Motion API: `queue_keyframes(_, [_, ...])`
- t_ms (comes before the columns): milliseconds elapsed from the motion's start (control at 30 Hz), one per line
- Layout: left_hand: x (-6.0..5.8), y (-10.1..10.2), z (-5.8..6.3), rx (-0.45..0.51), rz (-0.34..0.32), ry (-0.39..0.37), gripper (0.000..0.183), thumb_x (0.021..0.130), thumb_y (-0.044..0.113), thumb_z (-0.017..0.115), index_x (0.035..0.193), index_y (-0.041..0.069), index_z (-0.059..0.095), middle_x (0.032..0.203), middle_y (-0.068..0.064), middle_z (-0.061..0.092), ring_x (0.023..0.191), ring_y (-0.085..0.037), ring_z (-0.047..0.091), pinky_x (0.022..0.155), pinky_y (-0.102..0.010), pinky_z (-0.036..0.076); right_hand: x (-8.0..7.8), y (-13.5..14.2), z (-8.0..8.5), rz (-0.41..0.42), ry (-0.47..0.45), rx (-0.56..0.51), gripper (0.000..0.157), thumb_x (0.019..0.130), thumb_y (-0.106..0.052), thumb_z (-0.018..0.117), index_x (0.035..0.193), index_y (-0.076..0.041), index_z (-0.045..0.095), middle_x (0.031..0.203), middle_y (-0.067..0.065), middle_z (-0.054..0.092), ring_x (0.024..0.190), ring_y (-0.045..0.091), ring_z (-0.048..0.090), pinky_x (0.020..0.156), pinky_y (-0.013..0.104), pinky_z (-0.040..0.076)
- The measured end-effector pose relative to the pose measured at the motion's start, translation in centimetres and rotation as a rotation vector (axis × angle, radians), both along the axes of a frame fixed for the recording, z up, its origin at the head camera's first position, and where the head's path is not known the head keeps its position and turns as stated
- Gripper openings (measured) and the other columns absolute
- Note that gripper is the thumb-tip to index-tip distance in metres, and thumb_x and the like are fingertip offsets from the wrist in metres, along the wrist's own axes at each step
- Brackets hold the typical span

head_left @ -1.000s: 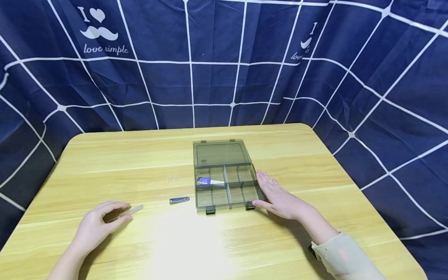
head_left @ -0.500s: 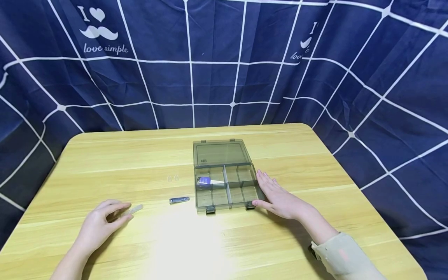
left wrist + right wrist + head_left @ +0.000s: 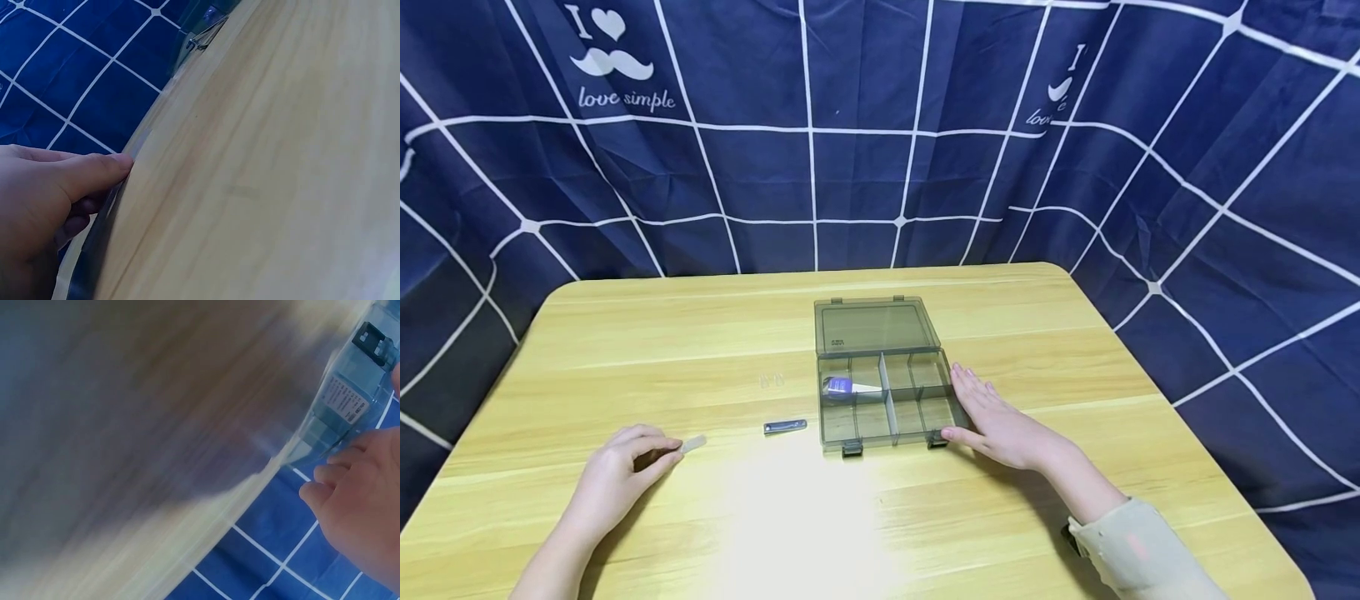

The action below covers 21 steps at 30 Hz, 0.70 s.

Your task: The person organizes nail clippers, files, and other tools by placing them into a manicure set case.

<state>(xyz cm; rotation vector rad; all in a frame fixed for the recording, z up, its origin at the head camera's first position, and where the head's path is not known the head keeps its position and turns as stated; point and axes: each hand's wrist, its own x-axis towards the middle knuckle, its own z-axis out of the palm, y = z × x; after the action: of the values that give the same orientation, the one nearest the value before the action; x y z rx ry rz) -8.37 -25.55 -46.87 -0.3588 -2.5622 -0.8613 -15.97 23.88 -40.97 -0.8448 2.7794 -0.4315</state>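
Note:
My left hand (image 3: 625, 468) pinches one end of a pale flat strip (image 3: 695, 443), which looks like a nail file, between thumb and fingertips low over the table. In the left wrist view only a little of the strip (image 3: 141, 142) shows beyond the fingers. My right hand (image 3: 996, 425) rests with straight fingers along the right side of an open grey clear plastic divided box (image 3: 872, 440). Inside its left compartments lies a small item with a purple label (image 3: 838, 387) and a white narrow end. The right wrist view shows the box's side label (image 3: 344, 400) and a black latch (image 3: 373, 342).
Nail clippers (image 3: 785, 427) lie left of the box. Two tiny clear pieces (image 3: 772, 380) lie behind them. The box lid (image 3: 876, 327) is folded flat toward the back. A blue checked curtain (image 3: 865, 175) stands behind the wooden table (image 3: 647, 333).
My left thumb and fingers have come together on the end of the pale strip, where they stood apart around it before. My right hand has stayed against the box.

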Motion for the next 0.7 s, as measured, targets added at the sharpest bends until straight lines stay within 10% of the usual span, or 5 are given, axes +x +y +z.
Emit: queue_keyframes(700, [0.1,1.1,1.6,0.124,-0.033,0.036,0.028,0.066,-0.008,0.080,0.084,0.012,0.071,0.082,0.007,0.064,0.079,0.003,0.057,0.075,-0.004,0.043,0.1,-0.1,0.2,0.001,-0.008,-0.007,0.090,0.095,-0.056,0.044,0.149,0.006,0.005,0.156,0.022,0.003,0.142,0.037,0.007,0.112,0.054,0.011])
